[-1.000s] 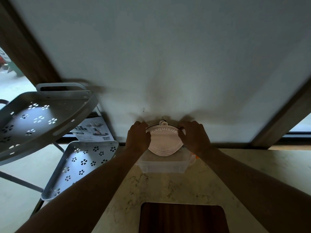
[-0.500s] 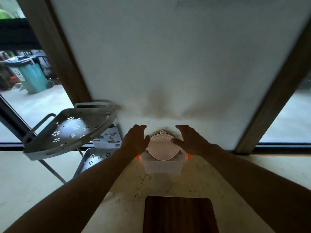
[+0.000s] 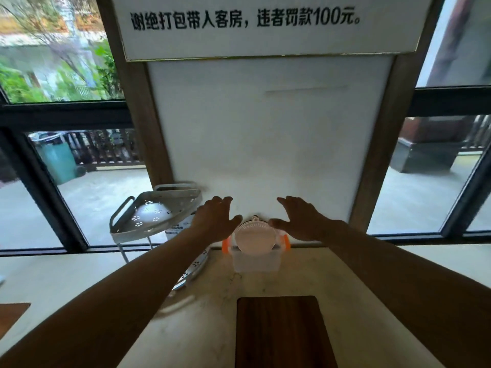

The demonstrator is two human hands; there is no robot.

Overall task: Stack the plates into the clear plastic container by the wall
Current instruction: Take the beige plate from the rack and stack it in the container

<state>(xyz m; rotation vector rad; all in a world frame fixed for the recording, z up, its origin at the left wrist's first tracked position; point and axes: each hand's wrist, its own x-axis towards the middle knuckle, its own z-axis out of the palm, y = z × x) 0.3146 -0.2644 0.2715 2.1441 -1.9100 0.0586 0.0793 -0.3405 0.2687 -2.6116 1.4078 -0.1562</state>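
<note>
Both the left hand and right hand hover spread and empty, flanking the plate propped upright in the clear container, probably for wall support.

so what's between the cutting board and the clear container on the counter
Nothing: in the head view only bare marble counter lies between the wooden cutting board and the clear plastic container.

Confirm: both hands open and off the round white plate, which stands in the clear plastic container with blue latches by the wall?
One error: the latches are orange, not blue, per the head view. Otherwise right: left hand and right hand are open, off the round white plate standing in the clear plastic container.
</note>
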